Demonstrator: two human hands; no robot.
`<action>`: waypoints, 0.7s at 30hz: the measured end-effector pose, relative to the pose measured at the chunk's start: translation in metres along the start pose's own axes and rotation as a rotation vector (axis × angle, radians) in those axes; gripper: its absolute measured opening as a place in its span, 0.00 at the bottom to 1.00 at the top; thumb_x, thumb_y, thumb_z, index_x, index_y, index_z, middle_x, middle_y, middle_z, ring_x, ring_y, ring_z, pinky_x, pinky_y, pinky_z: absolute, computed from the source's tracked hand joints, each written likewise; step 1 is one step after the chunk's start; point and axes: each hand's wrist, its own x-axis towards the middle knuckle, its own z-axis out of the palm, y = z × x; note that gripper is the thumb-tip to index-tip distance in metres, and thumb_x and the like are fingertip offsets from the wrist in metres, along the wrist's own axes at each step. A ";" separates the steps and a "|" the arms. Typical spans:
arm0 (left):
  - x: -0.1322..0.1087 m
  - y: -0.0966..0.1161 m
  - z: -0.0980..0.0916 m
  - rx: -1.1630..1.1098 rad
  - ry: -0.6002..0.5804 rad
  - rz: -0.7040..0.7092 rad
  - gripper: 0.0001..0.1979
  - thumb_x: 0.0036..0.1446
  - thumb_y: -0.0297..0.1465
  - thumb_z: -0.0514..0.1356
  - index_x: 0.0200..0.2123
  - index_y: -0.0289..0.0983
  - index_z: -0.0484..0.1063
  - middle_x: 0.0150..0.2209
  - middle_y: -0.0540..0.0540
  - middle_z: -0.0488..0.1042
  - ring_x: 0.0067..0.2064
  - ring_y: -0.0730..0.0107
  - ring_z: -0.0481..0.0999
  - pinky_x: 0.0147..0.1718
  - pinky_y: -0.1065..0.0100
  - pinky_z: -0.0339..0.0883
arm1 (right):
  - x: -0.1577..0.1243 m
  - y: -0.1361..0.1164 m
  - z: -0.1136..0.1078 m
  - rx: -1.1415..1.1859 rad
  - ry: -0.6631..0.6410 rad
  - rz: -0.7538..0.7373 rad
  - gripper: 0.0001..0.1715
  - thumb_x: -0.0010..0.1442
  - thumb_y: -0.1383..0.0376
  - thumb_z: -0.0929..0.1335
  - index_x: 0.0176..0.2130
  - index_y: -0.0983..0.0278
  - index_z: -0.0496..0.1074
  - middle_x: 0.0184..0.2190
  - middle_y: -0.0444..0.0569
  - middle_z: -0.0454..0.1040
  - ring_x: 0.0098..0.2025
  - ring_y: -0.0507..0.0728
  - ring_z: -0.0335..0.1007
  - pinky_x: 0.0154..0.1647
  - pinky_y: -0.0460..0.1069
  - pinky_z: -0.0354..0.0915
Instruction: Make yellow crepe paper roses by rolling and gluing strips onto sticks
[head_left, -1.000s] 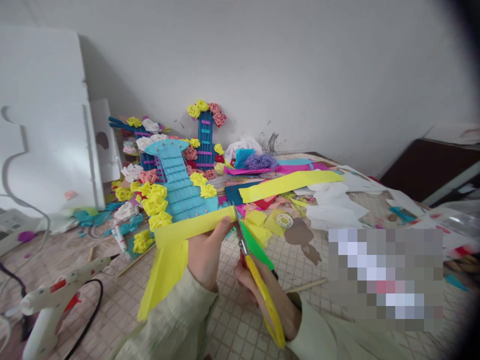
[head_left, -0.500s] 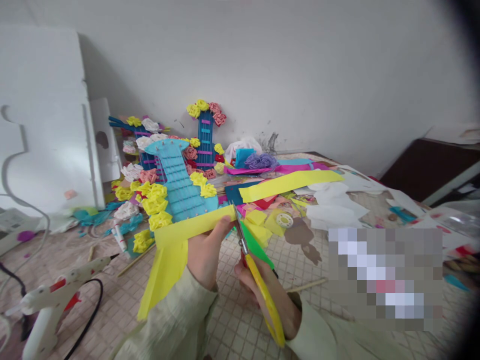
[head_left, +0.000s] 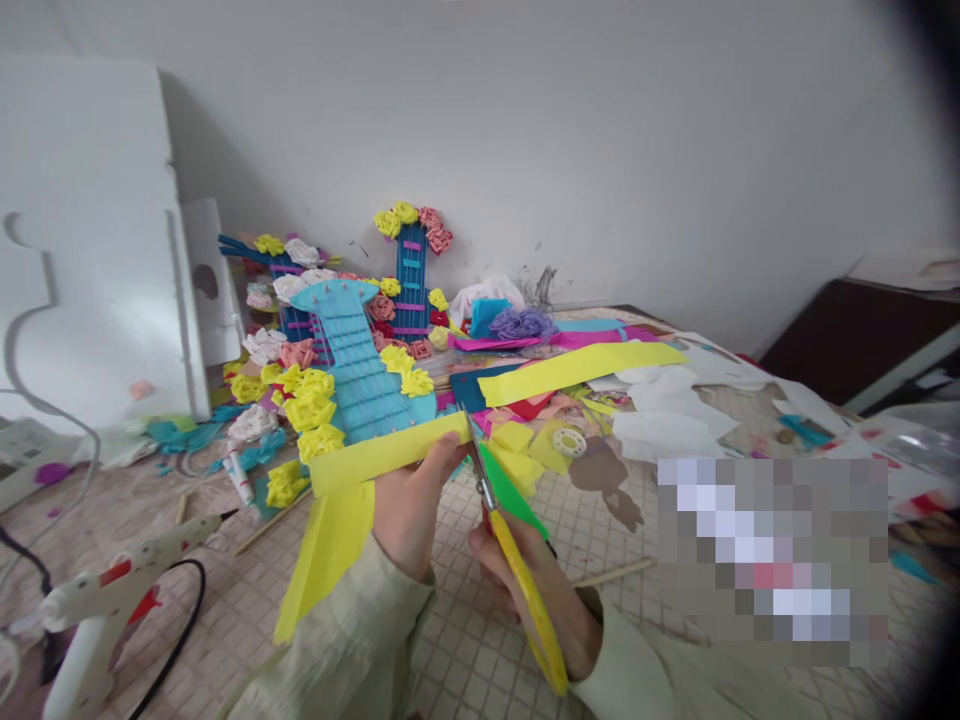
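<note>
My left hand pinches a folded strip of yellow crepe paper, thumb on top near its right end. A loose length of the same strip hangs down beside my left wrist. My right hand grips a pair of scissors with long yellow handles. Their blades point up and away, right at the strip's right end, close to my left thumb; whether they are parted is hard to make out. Just beyond the strip stands a light blue guitar-like craft piece with yellow paper flowers along its side.
On the left lies a white glue gun with its black cord. Another yellow paper strip and white scraps lie behind and to the right. A dark blue decorated craft neck leans at the wall. A white board stands far left.
Almost nothing differs. Both hands, the yellow strip and the scissors stay in nearly the same place, with only a very slight shift of the view.
</note>
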 end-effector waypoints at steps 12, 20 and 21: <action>0.000 0.002 0.003 -0.051 -0.002 -0.025 0.22 0.43 0.27 0.63 0.46 0.34 0.69 0.41 0.43 0.76 0.44 0.60 0.74 0.45 0.60 0.69 | -0.001 -0.007 0.000 -0.011 -0.003 -0.010 0.16 0.52 0.56 0.65 0.23 0.62 0.56 0.14 0.36 0.47 0.16 0.47 0.42 0.16 0.45 0.43; 0.000 0.003 0.002 -0.063 0.006 -0.033 0.18 0.42 0.27 0.64 0.41 0.32 0.72 0.40 0.41 0.76 0.44 0.58 0.74 0.45 0.58 0.68 | 0.002 -0.002 -0.001 -0.009 0.028 -0.059 0.16 0.52 0.57 0.65 0.21 0.62 0.56 0.14 0.37 0.51 0.17 0.47 0.45 0.16 0.44 0.46; 0.000 0.003 0.002 -0.064 0.006 -0.033 0.18 0.42 0.27 0.64 0.41 0.33 0.71 0.40 0.41 0.76 0.44 0.58 0.74 0.45 0.58 0.68 | 0.002 -0.001 -0.001 0.004 0.039 -0.071 0.17 0.51 0.57 0.66 0.21 0.62 0.56 0.14 0.38 0.51 0.17 0.47 0.45 0.16 0.44 0.46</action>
